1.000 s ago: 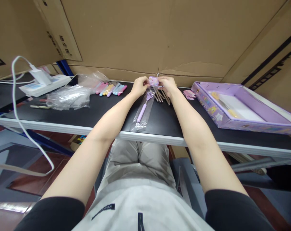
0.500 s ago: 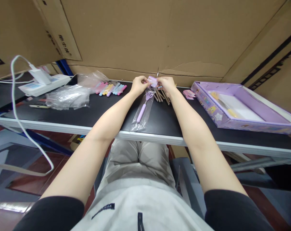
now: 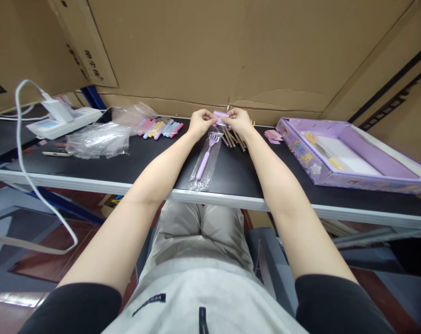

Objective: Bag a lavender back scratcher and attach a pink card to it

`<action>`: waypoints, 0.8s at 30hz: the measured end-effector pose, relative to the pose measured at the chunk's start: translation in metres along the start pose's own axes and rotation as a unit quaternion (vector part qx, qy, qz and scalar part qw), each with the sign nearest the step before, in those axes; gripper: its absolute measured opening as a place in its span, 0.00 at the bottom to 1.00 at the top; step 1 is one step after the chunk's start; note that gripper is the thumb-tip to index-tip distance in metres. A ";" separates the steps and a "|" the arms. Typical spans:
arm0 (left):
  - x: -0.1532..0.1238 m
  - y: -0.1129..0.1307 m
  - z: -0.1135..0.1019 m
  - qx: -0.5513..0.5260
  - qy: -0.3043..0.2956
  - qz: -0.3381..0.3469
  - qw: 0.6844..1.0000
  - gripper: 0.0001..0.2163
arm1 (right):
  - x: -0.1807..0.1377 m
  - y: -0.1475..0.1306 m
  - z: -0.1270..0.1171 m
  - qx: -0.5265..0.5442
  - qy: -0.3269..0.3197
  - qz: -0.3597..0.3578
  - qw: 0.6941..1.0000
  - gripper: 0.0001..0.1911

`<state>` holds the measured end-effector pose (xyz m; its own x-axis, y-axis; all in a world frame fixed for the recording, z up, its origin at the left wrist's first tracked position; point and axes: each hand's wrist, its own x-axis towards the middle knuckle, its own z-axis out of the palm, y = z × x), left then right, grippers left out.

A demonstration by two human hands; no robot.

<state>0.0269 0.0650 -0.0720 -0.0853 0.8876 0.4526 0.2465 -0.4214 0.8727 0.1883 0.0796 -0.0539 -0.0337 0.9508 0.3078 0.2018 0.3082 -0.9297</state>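
My left hand and my right hand are both pinched on a small pink-purple card, held between them over the far part of the black table. Just below the card lies a purple scratcher with a fork-like head in a clear plastic sleeve, whose top end reaches up to my hands. Several brown metal rods lie on the table under my right hand.
Several pastel-handled scratchers and crumpled clear bags lie at the left. A white power strip with a cable sits far left. At the right sit a purple cardboard tray and small pink cards. Cardboard walls stand behind.
Both hands have lifted the card slightly and shifted a little left; the bagged scratcher's top end has followed them. Nothing else moved.
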 end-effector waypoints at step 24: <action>-0.016 0.018 -0.006 -0.023 -0.039 -0.119 0.992 0.13 | 0.011 0.005 -0.008 -0.143 -0.023 -0.019 0.989 0.08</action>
<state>0.0266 0.0421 -0.0618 -0.0598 0.9741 0.2179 0.1830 -0.2039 0.9617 0.1971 0.0916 -0.0532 -0.0894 0.9411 0.3262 0.4678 0.3288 -0.8204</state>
